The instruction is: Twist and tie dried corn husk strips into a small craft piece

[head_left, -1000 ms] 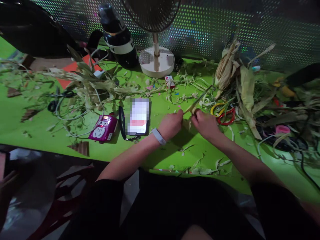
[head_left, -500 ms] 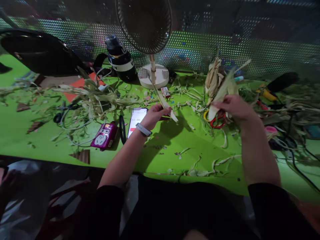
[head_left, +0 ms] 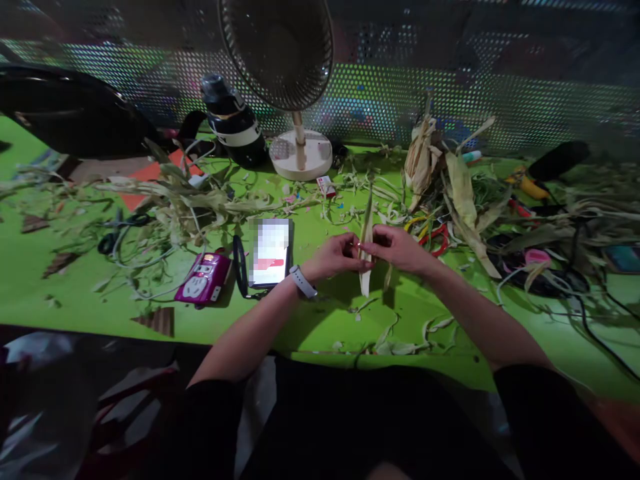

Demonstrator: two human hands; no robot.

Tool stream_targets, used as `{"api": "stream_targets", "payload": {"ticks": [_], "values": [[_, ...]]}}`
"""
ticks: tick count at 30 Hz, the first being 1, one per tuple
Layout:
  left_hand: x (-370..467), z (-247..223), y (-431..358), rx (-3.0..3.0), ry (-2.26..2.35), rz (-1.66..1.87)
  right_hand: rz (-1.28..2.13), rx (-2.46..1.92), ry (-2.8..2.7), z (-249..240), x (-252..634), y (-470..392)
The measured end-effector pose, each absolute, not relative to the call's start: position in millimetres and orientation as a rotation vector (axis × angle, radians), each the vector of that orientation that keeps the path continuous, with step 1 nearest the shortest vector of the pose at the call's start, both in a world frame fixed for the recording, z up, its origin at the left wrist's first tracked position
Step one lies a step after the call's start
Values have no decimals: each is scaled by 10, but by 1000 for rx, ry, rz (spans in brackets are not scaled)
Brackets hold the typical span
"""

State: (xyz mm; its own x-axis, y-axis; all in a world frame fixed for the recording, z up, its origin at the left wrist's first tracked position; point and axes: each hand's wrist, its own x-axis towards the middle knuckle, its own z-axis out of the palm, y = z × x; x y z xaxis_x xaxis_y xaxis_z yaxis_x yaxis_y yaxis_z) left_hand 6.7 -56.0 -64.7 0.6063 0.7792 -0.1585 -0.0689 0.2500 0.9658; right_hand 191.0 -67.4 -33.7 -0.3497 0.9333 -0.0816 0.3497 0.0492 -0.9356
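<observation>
A long, narrow strip of corn husk stands nearly upright between my two hands, above the green table. My left hand pinches it from the left, fingers closed. From the other side my right hand grips the same strip with thumb and fingers. Just right of my right hand lie red-handled scissors, partly covered. A wider pale husk rests beyond them, and a tied bundle of dry husk stands behind.
Left of my hands are a phone, a purple power socket and dark scissors. A fan and a black bottle stand at the back. Husk scraps spread across the table; cables run at the right.
My right hand has let go of the wide husk, which now lies at the right, and has come over to the strip. My left hand has moved right and nearer with the strip, turning it upright.
</observation>
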Motion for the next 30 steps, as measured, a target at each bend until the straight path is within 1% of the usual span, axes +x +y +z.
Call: {"api": "stream_targets", "payload": {"ticks": [4, 7, 11, 15, 19, 25, 30], "values": [[62, -646, -522, 1126, 772, 836, 1333, -1298, -1398, -428, 1833, -674], [82, -644, -528, 1152, 851, 928, 1344, -1351, -1268, -470, 1814, -655], [129, -667, -587, 1345, 868, 913, 1292, -1305, -1142, -507, 1791, -655], [125, -675, -613, 1504, 905, 905, 1245, -1213, -1144, -555, 1799, -660], [90, -630, -620, 1629, 959, 892, 1270, -1207, -1150, -562, 1795, -654], [69, -594, -630, 1745, 946, 826, 1233, -1193, -1051, -516, 1737, -668], [111, -661, -674, 1753, 973, 875, 1157, -1262, -953, -538, 1698, -697]]}}
